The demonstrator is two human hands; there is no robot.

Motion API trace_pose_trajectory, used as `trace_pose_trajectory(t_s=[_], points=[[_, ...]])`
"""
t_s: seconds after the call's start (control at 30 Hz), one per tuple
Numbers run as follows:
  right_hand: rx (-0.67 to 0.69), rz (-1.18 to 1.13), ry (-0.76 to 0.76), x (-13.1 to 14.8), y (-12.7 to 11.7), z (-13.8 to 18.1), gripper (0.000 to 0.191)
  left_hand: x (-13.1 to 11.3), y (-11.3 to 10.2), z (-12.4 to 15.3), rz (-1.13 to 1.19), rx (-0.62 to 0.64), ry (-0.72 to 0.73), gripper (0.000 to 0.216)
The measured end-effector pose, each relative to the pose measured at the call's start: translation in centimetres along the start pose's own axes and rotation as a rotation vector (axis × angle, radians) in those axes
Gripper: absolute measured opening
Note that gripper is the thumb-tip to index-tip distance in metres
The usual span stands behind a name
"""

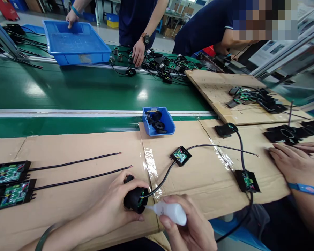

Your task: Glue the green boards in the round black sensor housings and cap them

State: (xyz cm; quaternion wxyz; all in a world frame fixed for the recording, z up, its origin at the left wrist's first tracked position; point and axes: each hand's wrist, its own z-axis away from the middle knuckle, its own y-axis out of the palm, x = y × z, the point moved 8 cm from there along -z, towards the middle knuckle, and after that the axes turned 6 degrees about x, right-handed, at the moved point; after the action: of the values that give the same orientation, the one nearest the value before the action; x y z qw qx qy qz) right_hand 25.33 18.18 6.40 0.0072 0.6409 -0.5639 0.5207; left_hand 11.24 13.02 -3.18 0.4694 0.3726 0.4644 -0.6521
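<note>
My left hand (120, 198) is closed around a black cylindrical housing (136, 200), its open end facing right. Inside that end a bit of green circuit board and thin wires show. Between the fingers of my right hand (189, 223) is a small white squeeze bottle (171, 212), tilted so its thin nozzle meets or nearly meets the housing's rim; I cannot tell which. A black cable (162, 181) runs from the housing to a small black box with a circuit board (181, 156), and a thinner cable leads on from it to the right.
Two boxed circuit boards (15, 191) with cables lie at left on the cardboard (81, 216). A small blue bin (159, 132) holds black rings. Another person's hands (294, 164) rest at right near black housings (282, 134). Across the green belt (94, 87), a person grips a blue tray (75, 43).
</note>
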Motion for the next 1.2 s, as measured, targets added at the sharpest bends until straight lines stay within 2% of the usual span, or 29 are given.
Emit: trace_pose_trajectory(t_s=[0.1,0.23,0.3,0.47,0.63,0.83,1.0,1.2], points=[[-0.113,-0.061,0.051,-0.8,-0.6,0.1,0.015,0.2,-0.3,-0.1,0.122,0.006,-0.026,0.064],[-0.401,-0.366,0.152,-2.4,-1.5,0.2,0.017,0.4,0.6,-0.5,0.556,0.124,-0.043,0.058],[-0.453,-0.474,0.150,-2.8,-1.1,0.2,0.016,0.6,1.2,-0.6,0.734,0.164,-0.070,0.059],[-0.427,-0.424,0.152,-3.6,0.7,1.2,0.016,1.3,2.7,-0.6,1.009,0.170,-0.158,0.064],[-0.375,-0.256,0.095,-3.6,1.4,2.2,0.019,1.1,3.4,-0.7,1.133,0.206,-0.162,0.065],[-0.285,-0.143,-0.011,-1.7,1.7,0.8,0.020,1.1,3.4,-0.7,1.129,0.205,-0.172,0.065],[-0.290,-0.045,-0.098,-0.5,1.0,-0.3,0.019,1.3,3.5,-0.7,1.127,0.209,-0.180,0.066],[-0.276,0.010,-0.129,-0.4,0.7,-0.3,0.018,1.4,3.5,-0.9,1.114,0.211,-0.190,0.067]])
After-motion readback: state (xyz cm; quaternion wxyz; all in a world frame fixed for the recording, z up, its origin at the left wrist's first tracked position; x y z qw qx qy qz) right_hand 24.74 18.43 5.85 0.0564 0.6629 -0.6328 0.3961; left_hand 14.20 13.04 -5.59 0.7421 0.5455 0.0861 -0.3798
